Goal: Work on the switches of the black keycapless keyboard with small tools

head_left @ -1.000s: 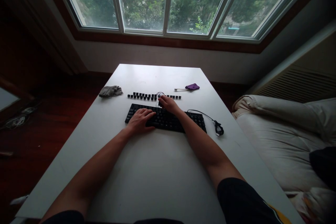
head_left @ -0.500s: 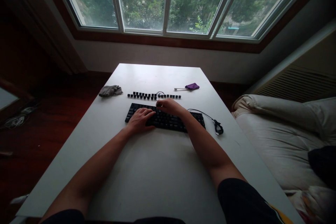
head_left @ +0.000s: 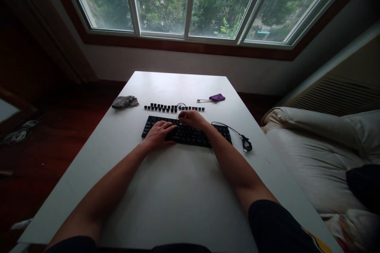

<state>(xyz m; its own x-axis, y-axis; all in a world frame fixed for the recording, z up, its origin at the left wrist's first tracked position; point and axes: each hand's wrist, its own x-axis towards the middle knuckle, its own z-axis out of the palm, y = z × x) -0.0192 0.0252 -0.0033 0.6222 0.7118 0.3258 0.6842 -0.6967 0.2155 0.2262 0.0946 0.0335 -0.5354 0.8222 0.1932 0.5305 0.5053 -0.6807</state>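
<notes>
Though near keycaps [head_left: 164, 109], hands [head_left: 193, 119] over keyboard [head_left: 190, 136]

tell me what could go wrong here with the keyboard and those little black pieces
The right hand is just in front of the row of small black pieces, so a careless nudge might scatter them.

The left hand rests on the keyboard; uneven pressure could shift it.

The cable lies loose near the right arm, which might snag it.

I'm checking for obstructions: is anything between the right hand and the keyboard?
Nothing visible: the right hand is over the far part of the keyboard. The left hand rests further left on it; the keycaps lie beyond. What's beneath the right hand is hidden.
</notes>
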